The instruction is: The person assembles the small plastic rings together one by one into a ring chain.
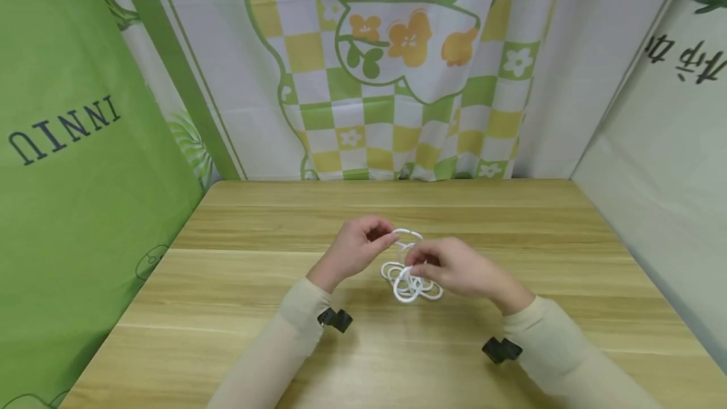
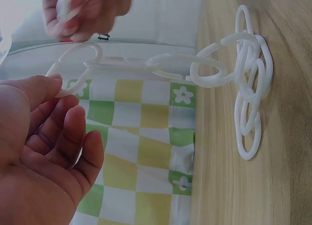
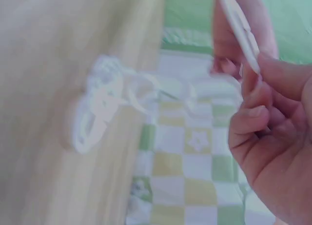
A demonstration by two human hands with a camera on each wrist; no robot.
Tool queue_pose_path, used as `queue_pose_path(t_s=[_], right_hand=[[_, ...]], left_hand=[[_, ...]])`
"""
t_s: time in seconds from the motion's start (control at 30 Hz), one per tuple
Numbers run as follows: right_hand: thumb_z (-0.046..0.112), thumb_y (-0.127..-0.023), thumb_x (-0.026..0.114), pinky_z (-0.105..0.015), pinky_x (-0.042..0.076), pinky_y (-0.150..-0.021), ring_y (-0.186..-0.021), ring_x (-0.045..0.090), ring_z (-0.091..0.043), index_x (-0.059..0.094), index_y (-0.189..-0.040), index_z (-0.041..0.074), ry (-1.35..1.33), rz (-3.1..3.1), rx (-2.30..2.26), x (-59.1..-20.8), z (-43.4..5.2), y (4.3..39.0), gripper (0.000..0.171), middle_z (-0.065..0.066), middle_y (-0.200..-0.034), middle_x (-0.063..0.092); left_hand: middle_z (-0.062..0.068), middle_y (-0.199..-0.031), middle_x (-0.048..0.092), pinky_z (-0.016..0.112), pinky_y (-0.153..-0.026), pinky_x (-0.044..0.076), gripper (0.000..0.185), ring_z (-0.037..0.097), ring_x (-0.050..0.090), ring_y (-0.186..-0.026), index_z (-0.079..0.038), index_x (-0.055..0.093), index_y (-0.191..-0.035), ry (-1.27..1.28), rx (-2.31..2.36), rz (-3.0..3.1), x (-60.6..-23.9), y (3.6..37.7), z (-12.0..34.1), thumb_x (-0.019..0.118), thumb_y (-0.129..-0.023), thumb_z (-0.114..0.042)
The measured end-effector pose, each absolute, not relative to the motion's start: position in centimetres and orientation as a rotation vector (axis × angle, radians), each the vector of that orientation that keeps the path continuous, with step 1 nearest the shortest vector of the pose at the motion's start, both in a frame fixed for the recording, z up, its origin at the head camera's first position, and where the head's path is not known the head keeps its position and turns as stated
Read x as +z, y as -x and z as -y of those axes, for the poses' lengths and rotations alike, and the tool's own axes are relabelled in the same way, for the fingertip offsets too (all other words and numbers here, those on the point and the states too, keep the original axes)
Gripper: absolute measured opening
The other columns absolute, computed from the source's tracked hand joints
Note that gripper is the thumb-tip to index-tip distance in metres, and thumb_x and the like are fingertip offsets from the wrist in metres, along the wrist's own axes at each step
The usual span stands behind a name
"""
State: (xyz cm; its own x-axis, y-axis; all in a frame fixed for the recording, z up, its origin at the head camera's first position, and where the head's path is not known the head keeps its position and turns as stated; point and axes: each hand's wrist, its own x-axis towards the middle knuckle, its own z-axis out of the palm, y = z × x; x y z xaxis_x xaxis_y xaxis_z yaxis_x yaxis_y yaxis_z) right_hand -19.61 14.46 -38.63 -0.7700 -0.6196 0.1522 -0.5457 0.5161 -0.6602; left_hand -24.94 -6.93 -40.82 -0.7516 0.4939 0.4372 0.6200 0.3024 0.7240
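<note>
A chain of white plastic oval links (image 2: 122, 67) hangs from my left hand (image 1: 354, 248), whose thumb and fingers pinch its top link (image 1: 407, 231). Its lower links lie in a loose heap (image 1: 434, 293) on the table. My right hand (image 1: 454, 265) pinches a white oval link (image 3: 239, 30) between thumb and finger, in front of the chain and apart from it. In the left wrist view, the right hand (image 2: 105, 15) is blurred above the top link. The right wrist view blurs the chain heap (image 3: 100, 103).
The wood-grain table (image 1: 255, 219) extends around the chain on all sides. Behind its far edge hangs a checked curtain (image 1: 397, 125). A green cloth (image 1: 85, 207) borders the left side and a white cloth (image 1: 653, 163) the right. Each wrist carries a small black camera (image 1: 502, 350).
</note>
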Motion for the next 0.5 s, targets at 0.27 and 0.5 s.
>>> queue_pose_path(t_s=[0.27,0.5], right_hand=[[0.026,-0.088,0.062,-0.026,0.040,-0.052,-0.064,0.048,-0.018,0.065,-0.091,0.014,0.671,-2.760,-1.382,-36.6,-16.4,20.3,0.013,-0.005,-0.079,0.060],[0.016,-0.089,0.061,-0.026,0.040,-0.053,-0.065,0.048,-0.018,0.065,-0.091,0.011,0.680,-2.791,-1.383,-35.8,-16.3,19.9,0.007,-0.006,-0.078,0.059]], left_hand=[[-0.010,-0.077,0.059,0.026,-0.056,0.046,0.012,0.006,0.053,-0.065,-0.016,0.065,-0.086,1.112,-1.420,2.412,-40.8,24.6,6.7,0.063,-0.086,-0.027],[-0.010,-0.077,0.058,0.024,-0.055,0.045,0.009,0.005,0.052,-0.064,-0.015,0.066,-0.087,1.165,-1.369,2.400,-40.6,24.4,6.5,0.063,-0.087,-0.024]])
